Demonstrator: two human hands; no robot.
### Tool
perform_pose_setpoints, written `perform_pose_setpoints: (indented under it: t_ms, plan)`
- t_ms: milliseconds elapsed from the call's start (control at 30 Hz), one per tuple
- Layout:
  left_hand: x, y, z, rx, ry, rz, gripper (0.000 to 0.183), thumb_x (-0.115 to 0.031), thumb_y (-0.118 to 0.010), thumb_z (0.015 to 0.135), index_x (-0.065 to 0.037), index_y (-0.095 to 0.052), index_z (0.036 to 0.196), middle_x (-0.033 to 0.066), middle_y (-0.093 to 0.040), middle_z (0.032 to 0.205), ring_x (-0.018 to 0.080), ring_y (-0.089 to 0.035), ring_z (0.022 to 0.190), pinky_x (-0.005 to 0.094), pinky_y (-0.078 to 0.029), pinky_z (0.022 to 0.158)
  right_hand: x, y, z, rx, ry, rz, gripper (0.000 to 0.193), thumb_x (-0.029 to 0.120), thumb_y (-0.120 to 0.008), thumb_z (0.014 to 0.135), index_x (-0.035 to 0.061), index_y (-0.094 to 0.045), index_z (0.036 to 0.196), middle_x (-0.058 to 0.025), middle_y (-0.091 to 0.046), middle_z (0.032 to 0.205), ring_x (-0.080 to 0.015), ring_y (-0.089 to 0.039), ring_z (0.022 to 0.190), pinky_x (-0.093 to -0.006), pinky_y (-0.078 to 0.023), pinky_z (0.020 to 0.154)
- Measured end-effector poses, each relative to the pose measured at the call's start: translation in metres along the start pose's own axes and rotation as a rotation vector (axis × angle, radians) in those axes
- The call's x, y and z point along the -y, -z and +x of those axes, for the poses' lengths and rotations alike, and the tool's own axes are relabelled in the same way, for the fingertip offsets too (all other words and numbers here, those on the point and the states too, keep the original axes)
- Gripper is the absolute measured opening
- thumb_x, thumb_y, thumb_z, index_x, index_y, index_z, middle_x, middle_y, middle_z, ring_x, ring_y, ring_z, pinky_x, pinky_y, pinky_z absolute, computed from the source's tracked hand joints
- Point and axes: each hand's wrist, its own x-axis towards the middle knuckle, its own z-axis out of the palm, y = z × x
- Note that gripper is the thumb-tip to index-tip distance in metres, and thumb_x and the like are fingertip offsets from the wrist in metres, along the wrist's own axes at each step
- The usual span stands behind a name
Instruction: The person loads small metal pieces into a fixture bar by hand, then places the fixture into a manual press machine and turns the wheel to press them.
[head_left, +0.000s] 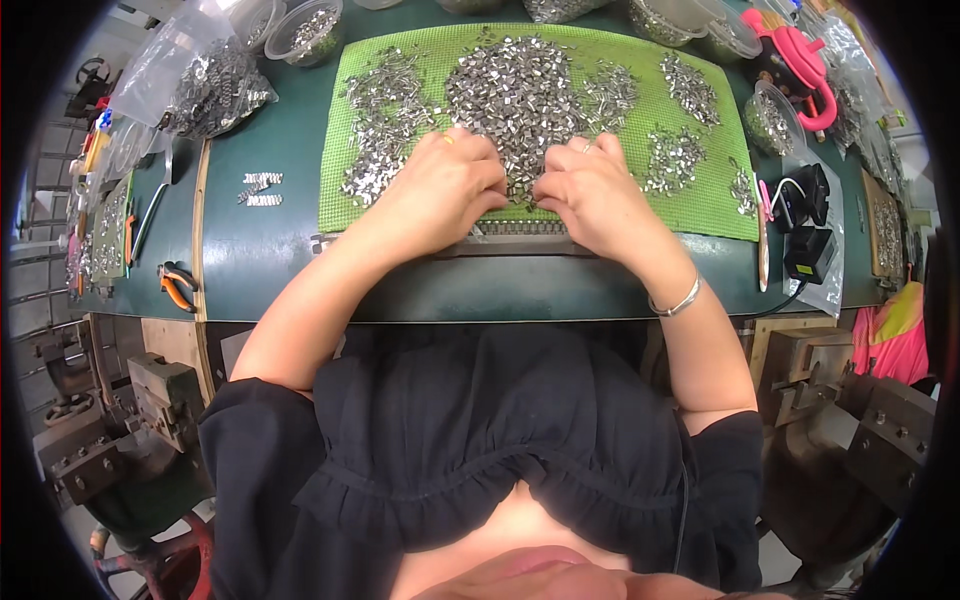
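Observation:
Small shiny metal pieces [510,85] lie in a large heap on a green textured mat [340,130]. At the near edge of this heap, my left hand [452,185] has its fingers curled and pressed together. Opposite it, a short gap away, my right hand [597,195] is closed in a pinch, fingertips pointing inward. Whatever the fingers hold is too small or hidden to make out. Just below the hands, a long metal bar with a toothed row [520,230] runs along the mat's near edge, partly covered by the left hand and wrist.
Smaller piles of metal parts [675,160] surround the heap. Joined metal segments [263,188] and orange-handled pliers [178,287] lie to the left. Plastic tubs [305,35] and a filled bag [215,90] stand behind. At right are a pink bottle [800,60] and black adapters [808,252].

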Motion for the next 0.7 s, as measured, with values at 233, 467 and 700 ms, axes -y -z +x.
perform_pose_setpoints:
  t_ms: [233,467,700]
  plan:
    - [-0.031,-0.015,-0.024,-0.129,0.178,-0.279,0.016,-0.009,-0.077,0.077,-0.007,-0.070,0.091,0.0063,-0.072,0.085,0.0265,-0.066,0.086,0.0374,-0.049,0.079,0.020,-0.010,-0.016,-0.205,-0.147,0.228,0.006,0.006,-0.062,0.083,0.0053,-0.062,0.077,-0.0090,-0.060,0.076,-0.0295,-0.059,0.080,-0.0399,-0.038,0.077]
    - [-0.014,-0.018,-0.021,-0.262,0.131,-0.145,0.014,-0.011,-0.077,0.077,-0.010,-0.073,0.091,0.0035,-0.069,0.091,0.0265,-0.060,0.092,0.0402,-0.043,0.083,0.032,-0.024,-0.022,-0.224,-0.154,0.202,0.004,0.006,-0.062,0.083,0.0047,-0.061,0.079,-0.0097,-0.057,0.082,-0.0298,-0.056,0.081,-0.0420,-0.037,0.074]
    - [0.005,-0.008,0.005,-0.077,-0.040,-0.009,0.012,-0.009,-0.078,0.074,-0.011,-0.075,0.085,0.0026,-0.060,0.097,0.0252,-0.056,0.098,0.0391,-0.043,0.086,0.026,-0.026,-0.041,-0.310,0.107,-0.093,0.017,0.010,-0.065,0.076,0.0034,-0.065,0.092,-0.0063,-0.056,0.087,-0.0249,-0.054,0.083,-0.0388,-0.042,0.078]
